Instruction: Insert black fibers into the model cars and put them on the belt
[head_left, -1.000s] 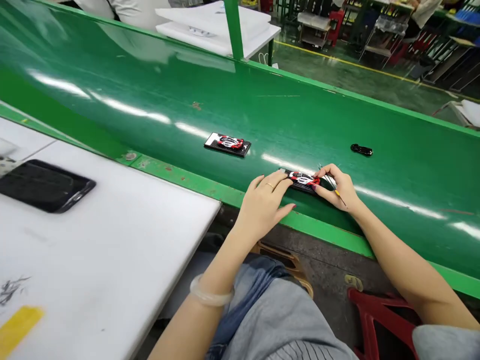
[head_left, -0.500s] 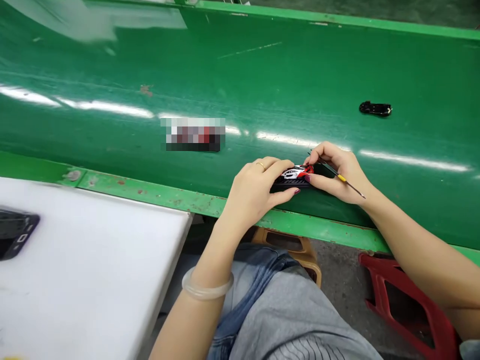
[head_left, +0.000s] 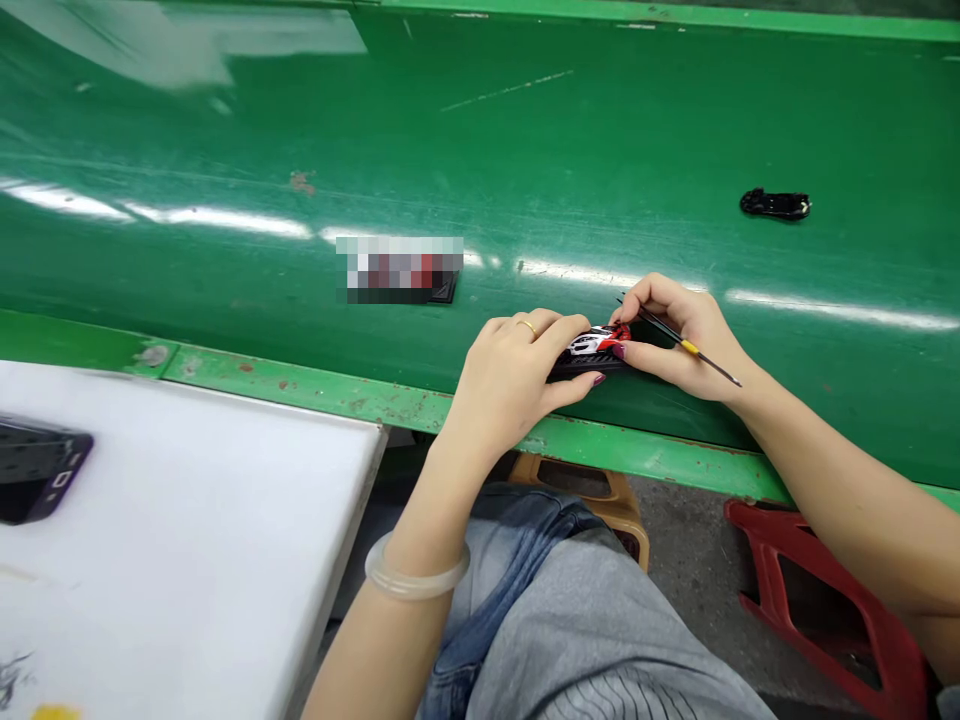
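A small red and white toy car rests on a black ribbed base near the belt's front edge. My left hand is curved around its left end, fingers over the top and thumb along the front side, hiding part of it. At the red end, the thumb and fingertips of my right hand pinch the car. A thin dark tool with a yellow band lies across that same hand, tucked among the fingers; its exact kind is unclear.
A black car-shaped part lies on the green conveyor at the right. To the left sits a pixelated item on a black base. A white table with a phone adjoins the belt. Red and tan stools stand below.
The view has shifted slightly, so the black part and the pixelated item appear farther right. Both hands keep their hold on the car with hardly any movement.
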